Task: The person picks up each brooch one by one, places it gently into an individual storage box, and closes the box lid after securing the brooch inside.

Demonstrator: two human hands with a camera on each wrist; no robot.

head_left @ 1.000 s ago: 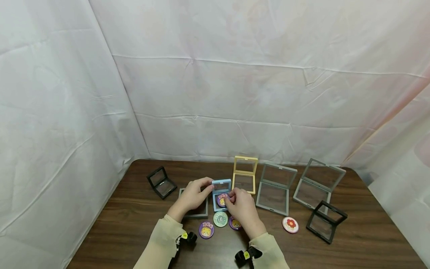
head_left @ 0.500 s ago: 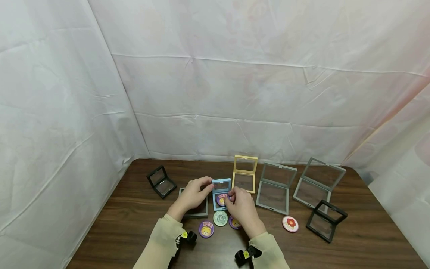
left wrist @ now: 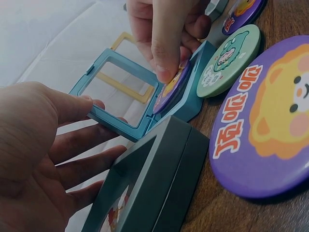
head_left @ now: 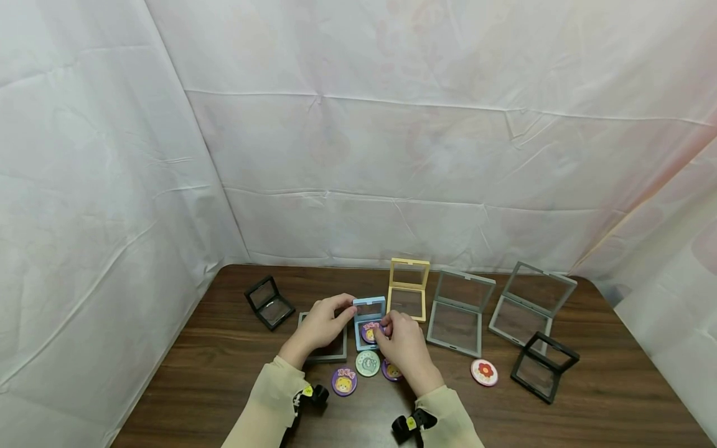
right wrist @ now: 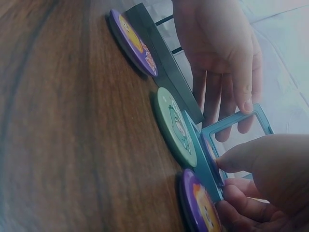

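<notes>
My left hand (head_left: 321,325) pinches the raised lid of a small light-blue display frame (left wrist: 135,130) between thumb and finger. My right hand (head_left: 406,351) holds a round purple pin badge (left wrist: 169,89) by its edge, thumb on its face. That badge sits tilted in the frame's lower half. In front of the frame lies a mint-green badge (head_left: 367,363), with a purple lion badge (head_left: 344,382) to its left. Another purple badge (right wrist: 199,203) is partly under my right hand in the head view. Beneath my left hand lies a closed grey frame (left wrist: 166,169) with something red and white inside.
Behind and to the right stand an opened yellow frame (head_left: 407,287) and two larger grey frames (head_left: 460,307) (head_left: 522,310). A black frame (head_left: 549,367) and a red-flower badge (head_left: 484,373) lie at right. Another black frame (head_left: 270,303) stands at left, near white cloth walls (head_left: 358,155).
</notes>
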